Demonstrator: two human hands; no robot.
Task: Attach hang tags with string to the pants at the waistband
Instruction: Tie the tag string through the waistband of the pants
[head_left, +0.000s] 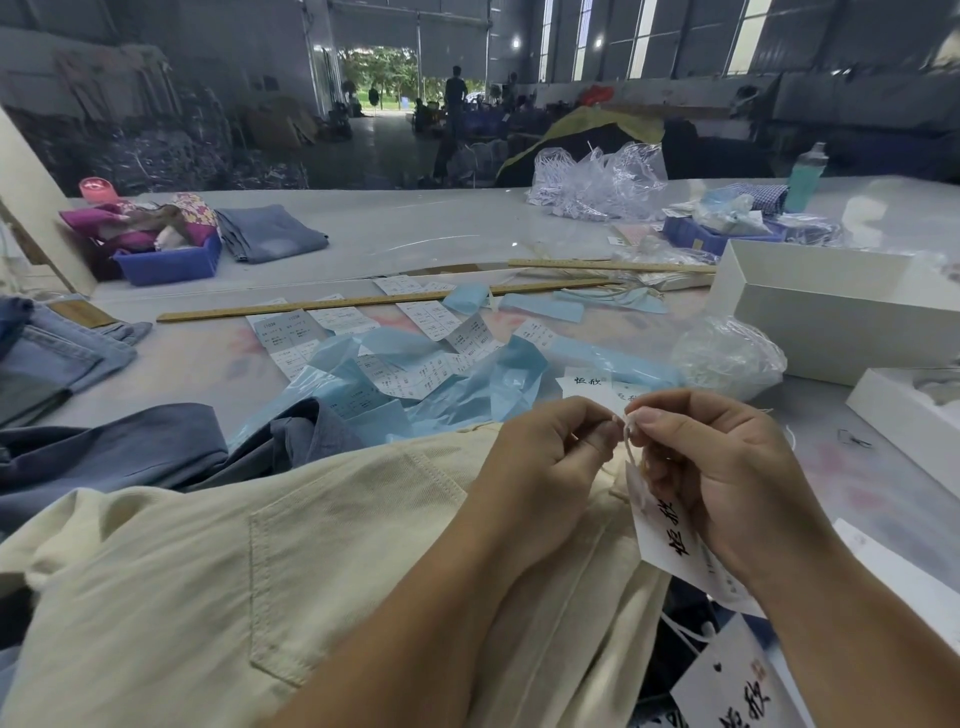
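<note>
Cream pants (291, 561) lie across the worktop's (441, 228) near edge; the left hand (540, 467) and right hand (722, 467) meet above the waistband, each pinching the white string (629, 434); a white hang tag (670, 535) dangles beneath the right palm; blue tissue (483, 389) and two wooden rulers (384, 299) lie beyond.

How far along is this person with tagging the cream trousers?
Midway. The white hang tag already hangs at the cream pants, under the right hand. Both hands pinch the white string, the left hand opposite. Whether a knot exists is hidden. More blue pants wait alongside.
</note>
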